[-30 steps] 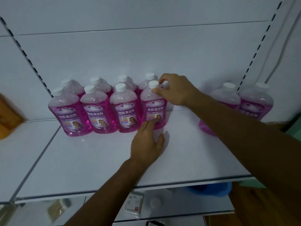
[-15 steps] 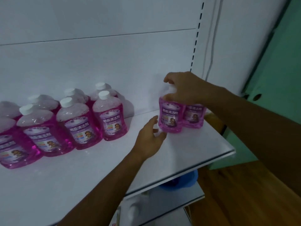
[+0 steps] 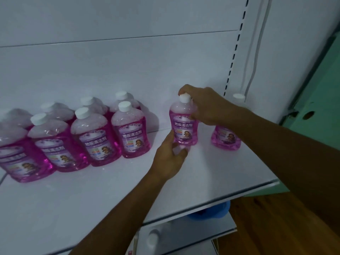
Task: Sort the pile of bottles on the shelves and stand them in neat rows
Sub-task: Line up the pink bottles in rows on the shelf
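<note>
Pink floor-cleaner bottle (image 3: 184,126), clear plastic, white screw cap, purple label with Chinese text, roughly three-quarters full of pink liquid, stands upright near the back of the white shelf (image 3: 211,173), centre of view. Right hand (image 3: 206,105) grips it from above: fingers curled over the cap and shoulder. Left hand (image 3: 170,157) at its 7 o'clock, fingers loosely curved, fingertips touching the bottle's lower left side and base; a firm hold there cannot be told.

Second bottle (image 3: 226,138), same type, at 3 o'clock of the held one, apart from it, partly hidden behind the right forearm; its cap shows above the arm.

Bottle group (image 3: 95,137) at 9 o'clock, well apart from the held bottle: two rows, front and back, upright, touching side by side, same pink liquid, white caps, rounded shoulders, flat fronts. Leftmost ones blurred and cut by the frame edge.

Shelf is smooth white metal, matte, with a thin front lip. White back panel (image 3: 128,61) behind; slotted upright (image 3: 234,52) at 1 o'clock. Lower shelf below holds a blue plastic object (image 3: 211,211), partly hidden, and a white-capped item too blurred to name. Wood-tone floor (image 3: 257,227) at 5 o'clock, green wall (image 3: 322,89) at 3 o'clock. Dim light.
</note>
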### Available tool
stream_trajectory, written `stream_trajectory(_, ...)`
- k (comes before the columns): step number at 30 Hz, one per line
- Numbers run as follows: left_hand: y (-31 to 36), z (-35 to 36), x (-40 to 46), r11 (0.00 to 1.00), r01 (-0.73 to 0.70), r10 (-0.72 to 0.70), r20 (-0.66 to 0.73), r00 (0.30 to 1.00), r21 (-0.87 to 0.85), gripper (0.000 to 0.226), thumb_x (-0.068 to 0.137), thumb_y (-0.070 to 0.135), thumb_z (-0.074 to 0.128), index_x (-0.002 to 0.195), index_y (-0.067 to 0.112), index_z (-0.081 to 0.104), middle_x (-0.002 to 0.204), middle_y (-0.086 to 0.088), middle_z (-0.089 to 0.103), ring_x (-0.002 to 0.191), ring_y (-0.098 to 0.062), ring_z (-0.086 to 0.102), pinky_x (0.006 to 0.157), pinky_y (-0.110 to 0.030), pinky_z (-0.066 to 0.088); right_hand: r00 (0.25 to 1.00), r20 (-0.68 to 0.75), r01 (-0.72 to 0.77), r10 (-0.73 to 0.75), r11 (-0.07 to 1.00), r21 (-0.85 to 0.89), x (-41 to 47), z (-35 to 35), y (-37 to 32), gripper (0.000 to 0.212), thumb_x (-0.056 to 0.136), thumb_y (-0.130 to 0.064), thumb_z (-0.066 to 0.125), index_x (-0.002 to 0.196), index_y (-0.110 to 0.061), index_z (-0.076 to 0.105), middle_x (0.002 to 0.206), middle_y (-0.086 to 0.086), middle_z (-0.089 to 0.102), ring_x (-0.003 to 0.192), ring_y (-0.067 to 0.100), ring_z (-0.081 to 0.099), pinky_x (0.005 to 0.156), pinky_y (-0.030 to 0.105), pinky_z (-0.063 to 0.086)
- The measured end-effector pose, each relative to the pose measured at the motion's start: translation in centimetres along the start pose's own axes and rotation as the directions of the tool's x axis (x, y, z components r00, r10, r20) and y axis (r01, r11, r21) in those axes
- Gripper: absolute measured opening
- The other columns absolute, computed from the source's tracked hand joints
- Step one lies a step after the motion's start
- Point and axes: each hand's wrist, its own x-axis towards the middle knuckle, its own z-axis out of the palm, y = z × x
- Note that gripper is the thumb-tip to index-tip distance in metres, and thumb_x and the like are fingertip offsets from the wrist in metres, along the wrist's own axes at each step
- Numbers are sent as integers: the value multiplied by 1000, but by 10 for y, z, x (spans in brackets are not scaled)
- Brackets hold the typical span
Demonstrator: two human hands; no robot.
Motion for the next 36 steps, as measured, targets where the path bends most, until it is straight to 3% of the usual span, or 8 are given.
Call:
stream_trajectory(2,-6,-7,-1,1000,23,-23,-12,1000,11,57,92,25,62,140,37,32,121,26,48,103,10,51,73,1,41,998,15,64,-65,998,6,15,8,-2,57,76,-4,74,124,-19,49,110,10,62,90,25,57,73,34,50)
stream_trajectory(6,-16,-15,0,997,52,-50,-34,998,50,75,91,37,63,149,38,17,148,15,37,134,-8,38,100,-24,42,991,20,134,-134,991,15,44,22,-8,66,74,-5,78,132,-21,50,115,15,54,102,28,54,87,37,49)
stream_trajectory(11,-17,-34,8,993,98,-93,-71,993,68,80,84,49,62,150,36,18,152,11,33,141,-14,29,113,-36,32,974,33,225,-225,974,4,70,35,-11,68,77,-8,74,138,-18,47,119,16,55,109,32,51,93,45,46)
stream_trajectory(17,-18,-42,12,983,120,-108,-91,990,137,85,81,54,58,152,30,17,152,7,32,141,-15,28,116,-37,27,968,15,252,-252,967,27,82,41,-9,68,79,-11,72,141,-21,46,111,10,45,101,24,48,87,35,47)
stream_trajectory(21,-19,-36,13,982,134,-120,-111,987,135,80,89,42,62,153,28,16,154,7,29,143,-15,25,114,-29,24,966,5,259,-260,966,17,83,43,-5,71,80,-13,71,144,-22,42,105,6,42,97,21,45,86,34,44)
stream_trajectory(29,-2,-23,8,990,69,-54,-118,992,124,67,91,33,61,148,26,28,148,10,37,137,-11,31,106,-22,26,987,17,161,-160,984,-76,57,30,-6,96,82,-26,73,153,-34,10,130,8,50,118,27,49,93,46,47)
stream_trajectory(33,5,0,14,989,95,-91,-40,995,111,71,90,39,61,150,23,26,153,6,33,140,-16,32,115,-39,30,999,18,46,-42,954,-296,26,6,9,77,89,-45,62,151,-26,21,146,7,40,133,28,39,104,46,39)
stream_trajectory(36,14,21,20,988,87,-92,35,995,131,72,91,38,61,151,20,24,154,4,32,138,-15,35,114,-39,32,999,-10,-43,42,936,-348,2,-9,22,68,90,-50,57,146,-22,33,146,7,42,132,28,40,105,46,37)
